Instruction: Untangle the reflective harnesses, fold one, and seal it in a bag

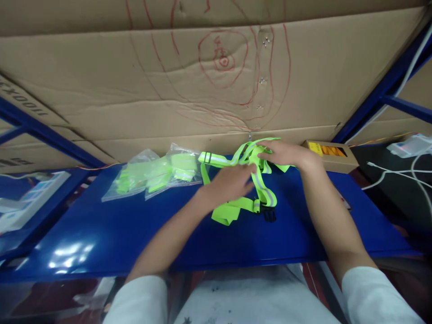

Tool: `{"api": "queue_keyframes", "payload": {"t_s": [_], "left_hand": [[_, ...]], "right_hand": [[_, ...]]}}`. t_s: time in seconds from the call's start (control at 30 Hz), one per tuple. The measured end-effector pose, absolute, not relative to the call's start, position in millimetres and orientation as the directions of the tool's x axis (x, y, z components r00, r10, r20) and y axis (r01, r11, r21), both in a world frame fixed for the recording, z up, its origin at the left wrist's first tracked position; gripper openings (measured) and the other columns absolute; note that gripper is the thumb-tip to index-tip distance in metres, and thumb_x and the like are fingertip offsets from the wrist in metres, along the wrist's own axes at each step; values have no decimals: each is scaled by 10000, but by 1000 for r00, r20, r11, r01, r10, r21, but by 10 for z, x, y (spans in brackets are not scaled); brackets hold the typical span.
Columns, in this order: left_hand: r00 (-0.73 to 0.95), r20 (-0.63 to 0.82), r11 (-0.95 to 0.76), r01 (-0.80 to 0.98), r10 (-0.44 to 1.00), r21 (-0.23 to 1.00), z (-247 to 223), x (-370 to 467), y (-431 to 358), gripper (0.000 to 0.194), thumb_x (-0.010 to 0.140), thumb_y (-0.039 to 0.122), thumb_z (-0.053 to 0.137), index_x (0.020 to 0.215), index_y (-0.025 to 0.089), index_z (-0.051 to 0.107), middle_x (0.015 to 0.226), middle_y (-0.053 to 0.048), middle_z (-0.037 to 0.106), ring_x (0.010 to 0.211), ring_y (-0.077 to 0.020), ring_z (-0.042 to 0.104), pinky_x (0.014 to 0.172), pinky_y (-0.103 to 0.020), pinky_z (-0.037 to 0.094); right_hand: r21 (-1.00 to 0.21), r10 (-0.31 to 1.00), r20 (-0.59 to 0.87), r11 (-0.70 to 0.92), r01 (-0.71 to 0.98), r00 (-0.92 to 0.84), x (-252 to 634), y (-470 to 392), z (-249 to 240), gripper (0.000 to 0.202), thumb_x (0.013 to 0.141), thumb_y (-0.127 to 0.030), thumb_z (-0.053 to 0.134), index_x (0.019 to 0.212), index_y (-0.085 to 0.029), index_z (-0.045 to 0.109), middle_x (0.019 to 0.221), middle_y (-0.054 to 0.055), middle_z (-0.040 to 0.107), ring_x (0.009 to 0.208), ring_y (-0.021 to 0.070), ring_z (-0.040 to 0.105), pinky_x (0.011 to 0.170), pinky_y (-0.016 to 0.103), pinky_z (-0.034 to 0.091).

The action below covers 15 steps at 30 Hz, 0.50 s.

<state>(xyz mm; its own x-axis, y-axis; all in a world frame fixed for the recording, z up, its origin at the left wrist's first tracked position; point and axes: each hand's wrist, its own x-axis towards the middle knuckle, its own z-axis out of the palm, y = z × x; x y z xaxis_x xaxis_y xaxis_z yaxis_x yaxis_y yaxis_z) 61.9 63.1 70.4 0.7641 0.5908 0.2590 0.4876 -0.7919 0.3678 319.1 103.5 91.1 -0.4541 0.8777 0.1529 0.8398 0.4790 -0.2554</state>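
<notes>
A bright yellow-green reflective strap vest, with grey stripes and a black buckle, lies loosely bunched on the blue table. My left hand is over its left part, fingers stretched forward and thumb apart, slightly blurred. At the top of the bundle, my right hand has its fingers bent around the gathered straps. Part of the vest is hidden under both hands. Left of it, clear plastic bags hold folded pieces of the same yellow-green material.
A tall cardboard panel with red drawn rings stands behind the blue table. A small cardboard box sits at the back right. Power strips and white cables lie to the sides, near blue frame posts.
</notes>
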Motion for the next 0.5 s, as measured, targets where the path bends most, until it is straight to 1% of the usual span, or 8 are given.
{"api": "queue_keyframes", "payload": {"t_s": [0.07,0.13,0.17,0.27,0.3,0.4,0.43,0.5], "left_hand": [[847,146,-834,448,511,322,519,732,382,482,830,358,825,1236,208,613,1122,-96,731,1010,-321,703,844,-404,503],[884,13,-861,451,466,234,319,749,246,692,829,454,843,1379,158,546,1273,-151,686,1154,-361,662,934,-450,491],[886,-26,-863,457,463,214,227,731,217,724,839,498,829,1399,143,537,1323,-166,661,1207,-371,637,969,-469,480],[882,-50,-855,467,468,228,32,643,212,613,895,570,753,1330,163,608,1365,-149,641,1273,-358,600,1035,-488,448],[884,-43,-854,461,465,240,0,617,217,567,913,570,732,1304,173,628,1345,-137,654,1261,-346,608,1041,-486,441],[887,2,-850,441,462,289,-18,557,209,512,947,568,693,1281,183,643,1239,-112,700,1175,-311,651,1017,-466,443],[883,25,-843,438,469,313,-8,538,197,501,953,577,680,1263,185,650,1203,-104,711,1141,-298,663,1003,-456,446],[865,74,-818,438,497,374,16,492,169,479,962,601,655,1215,195,664,1148,-88,727,1102,-279,676,987,-439,451]], "right_hand": [[-257,856,174,517,816,-487,3110,851,930,418,1048,-336,524,1399,-134,628,1316,185,721,1191,347,698,1031,536,541],[-269,817,199,576,772,-541,3002,601,918,373,1071,-294,469,1354,-142,659,1321,177,718,1170,329,706,1028,511,543],[-278,796,211,605,746,-567,2946,468,886,345,1073,-280,461,1301,-152,686,1295,168,729,1144,310,715,1022,488,550],[-317,716,261,697,643,-647,2832,120,665,339,1069,-233,443,1311,-174,673,1327,133,717,1227,249,685,1071,413,536],[-340,685,319,727,596,-655,2825,38,560,361,1054,-188,428,1333,-170,657,1294,137,729,1204,236,694,1031,396,554],[-373,731,425,679,633,-534,2898,-81,262,416,1037,-133,361,1357,-185,621,928,58,774,787,169,725,714,286,557],[-365,753,438,649,668,-492,2940,-89,196,381,1054,-162,355,1300,-192,644,812,25,746,661,153,680,627,265,508],[-323,760,462,624,712,-456,3012,-88,134,357,1101,-283,357,1049,-198,700,643,-7,659,523,140,584,544,268,409]]}}
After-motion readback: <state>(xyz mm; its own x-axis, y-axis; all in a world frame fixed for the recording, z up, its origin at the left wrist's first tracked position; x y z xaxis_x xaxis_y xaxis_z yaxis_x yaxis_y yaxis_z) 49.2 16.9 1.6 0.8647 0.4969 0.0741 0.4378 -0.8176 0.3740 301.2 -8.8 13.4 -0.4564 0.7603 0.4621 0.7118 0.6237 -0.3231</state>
